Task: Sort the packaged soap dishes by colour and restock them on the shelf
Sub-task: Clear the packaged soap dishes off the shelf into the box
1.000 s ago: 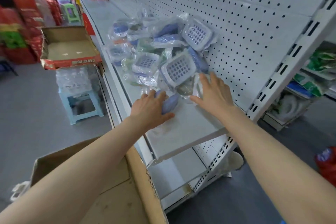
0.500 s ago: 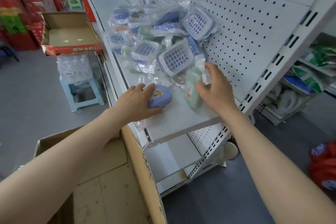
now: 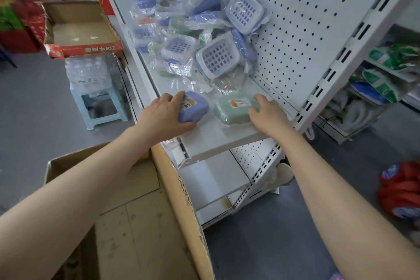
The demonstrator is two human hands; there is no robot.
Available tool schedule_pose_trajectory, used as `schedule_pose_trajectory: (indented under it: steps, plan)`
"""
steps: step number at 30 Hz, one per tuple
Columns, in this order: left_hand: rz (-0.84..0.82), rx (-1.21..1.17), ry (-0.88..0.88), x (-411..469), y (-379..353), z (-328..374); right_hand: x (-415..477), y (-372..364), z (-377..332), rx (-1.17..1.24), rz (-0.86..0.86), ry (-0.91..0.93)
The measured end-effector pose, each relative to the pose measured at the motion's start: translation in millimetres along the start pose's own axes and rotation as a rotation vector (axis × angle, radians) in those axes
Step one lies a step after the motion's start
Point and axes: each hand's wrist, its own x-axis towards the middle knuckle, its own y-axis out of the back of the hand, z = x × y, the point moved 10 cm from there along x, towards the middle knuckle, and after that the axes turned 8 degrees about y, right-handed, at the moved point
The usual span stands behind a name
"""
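Note:
A blue packaged soap dish (image 3: 196, 107) lies near the front of the white shelf (image 3: 218, 136), and my left hand (image 3: 164, 116) grips its left side. To its right lies a green packaged soap dish (image 3: 236, 108), label up, with my right hand (image 3: 267, 116) holding its right end. Both dishes rest flat on the shelf, a small gap between them. Behind them a loose pile of bagged soap dishes (image 3: 200, 32), mostly blue with some green, leans against the pegboard back.
An open cardboard box (image 3: 136, 223) stands below my arms against the shelf front. A red-edged carton (image 3: 77, 27) sits on bottled water atop a blue stool (image 3: 100, 107) at left. The pegboard wall (image 3: 306, 20) backs the shelf. A red bag (image 3: 400, 188) lies on the floor right.
Both hands pulled a dish out of the pile toward the shelf front. The green dish, held upright before, now lies flat; the blue one sits beside it.

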Motion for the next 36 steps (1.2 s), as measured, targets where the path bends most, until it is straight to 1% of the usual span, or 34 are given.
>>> schedule_pose_trajectory:
  steps: [4, 5, 7, 9, 12, 14, 17, 19, 23, 25, 31, 33, 36]
  plan:
    - [0.026, 0.011, 0.014, -1.2, -1.1, -2.1, 1.0, -21.6, -31.6, -0.288, -0.189, 0.302]
    - [0.031, 0.008, 0.017, -1.7, -1.0, -2.9, 0.0, -25.2, -38.2, -0.317, -0.212, 0.350]
    - [0.049, -0.013, 0.018, -4.5, 0.2, -5.8, 0.0, -24.8, -44.6, -0.305, -0.204, 0.387]
    - [0.063, -0.054, 0.013, -10.6, 1.6, -10.9, -1.1, -18.3, -47.1, -0.304, -0.154, 0.364]
    - [0.063, -0.124, 0.006, -23.3, 1.4, -23.6, -9.1, -11.0, -57.9, -0.423, -0.058, 0.323]
    - [0.073, -0.152, -0.006, -32.0, 3.0, -34.8, -18.8, -12.0, -64.1, -0.455, -0.016, 0.251]
    - [0.092, -0.203, -0.033, -48.2, 9.6, -56.7, -45.3, -22.6, -71.0, -0.323, 0.018, 0.103]
    - [0.089, -0.246, -0.059, -59.9, 16.0, -75.0, -70.0, -28.6, -83.2, -0.246, 0.090, 0.037]
    - [0.090, -0.289, -0.118, -85.2, 30.9, -114.1, -124.3, -41.4, -132.5, -0.315, 0.254, 0.027]
    - [0.079, -0.320, -0.122, -96.1, 37.3, -132.1, -149.0, -49.1, -151.8, -0.309, 0.303, -0.007]
    - [0.068, -0.425, -0.113, -134.4, 42.1, -175.8, -203.8, -77.7, -193.0, -0.309, 0.379, -0.067]
    - [0.080, -0.435, -0.085, -144.3, 39.0, -192.5, -211.5, -89.8, -204.9, -0.298, 0.407, -0.062]
    - [0.091, -0.429, -0.026, -159.6, 29.0, -218.1, -213.6, -115.0, -222.9, -0.281, 0.406, -0.034]
